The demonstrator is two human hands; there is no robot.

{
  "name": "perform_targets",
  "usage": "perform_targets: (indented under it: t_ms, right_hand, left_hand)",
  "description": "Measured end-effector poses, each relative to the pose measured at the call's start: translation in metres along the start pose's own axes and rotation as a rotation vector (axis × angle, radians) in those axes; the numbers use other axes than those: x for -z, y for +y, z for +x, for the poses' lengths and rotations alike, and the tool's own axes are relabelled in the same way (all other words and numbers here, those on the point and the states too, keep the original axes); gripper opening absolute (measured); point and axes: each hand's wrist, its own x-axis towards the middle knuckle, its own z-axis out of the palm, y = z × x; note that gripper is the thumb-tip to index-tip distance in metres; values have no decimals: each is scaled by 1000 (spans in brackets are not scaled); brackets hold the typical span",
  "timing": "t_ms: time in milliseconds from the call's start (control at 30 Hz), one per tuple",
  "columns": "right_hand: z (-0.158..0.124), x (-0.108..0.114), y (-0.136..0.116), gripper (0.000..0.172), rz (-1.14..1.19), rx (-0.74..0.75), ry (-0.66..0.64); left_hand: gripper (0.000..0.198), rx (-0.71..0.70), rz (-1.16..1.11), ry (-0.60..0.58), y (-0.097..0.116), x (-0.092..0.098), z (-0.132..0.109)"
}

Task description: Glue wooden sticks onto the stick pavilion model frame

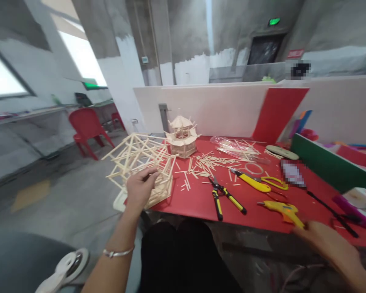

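A large open lattice frame of pale wooden sticks stands at the left end of the red table. My left hand is in front of its near side, fingers bent and pinched together; whatever they may hold is too small to make out. At the right, my right hand is at the handle end of a yellow glue gun, its fingers blurred and partly hidden. Black and yellow pliers lie with handles apart between the hands. Behind them is a scatter of short sticks.
A small wooden pagoda model stands at the back. Yellow cutters, a tape ring and bagged sticks lie right of centre. A green board stands at the right. A white partition borders the table's back.
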Motion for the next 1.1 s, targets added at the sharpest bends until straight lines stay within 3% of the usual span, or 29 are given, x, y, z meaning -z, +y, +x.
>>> perform_targets:
  t_ms: [100, 167, 233, 300, 367, 433, 600, 767, 933, 1100]
  right_hand:
    - [1, -9, 9, 20, 89, 6, -131]
    - [-8, -9, -8, 23, 200, 11, -47]
    - [-26, -6, -42, 33, 381, 73, 0]
    - [-50, -5, -87, 58, 581, 126, -91]
    - [-71, -9, -136, 73, 635, 195, -162]
    - [-84, -19, -181, 67, 627, 325, -196]
    - [-87, -47, -257, 66, 480, 460, -12]
    - [-85, -61, -284, 58, 283, 501, 199]
    - [-84, -67, -290, 45, 211, 547, 270]
    - [-80, -73, -291, 47, 199, 581, 348]
  left_hand:
    - [24, 22, -14, -10, 7, 0, -1]
    - [23, 36, -7, -17, 9, 0, -2]
    - [23, 51, -11, -22, 8, -2, -3]
    - [24, 51, -23, -34, 5, -4, -4]
    - [25, 36, -31, -42, 2, -7, -4]
    - [24, 18, -30, -46, 1, -8, -3]
    - [22, -22, -5, -57, -5, -10, -1]
    - [20, -47, 43, -61, -13, -10, 1]
    - [21, -27, 36, -40, -15, -12, 2]
    - [20, -39, 37, -50, -16, -14, 4]
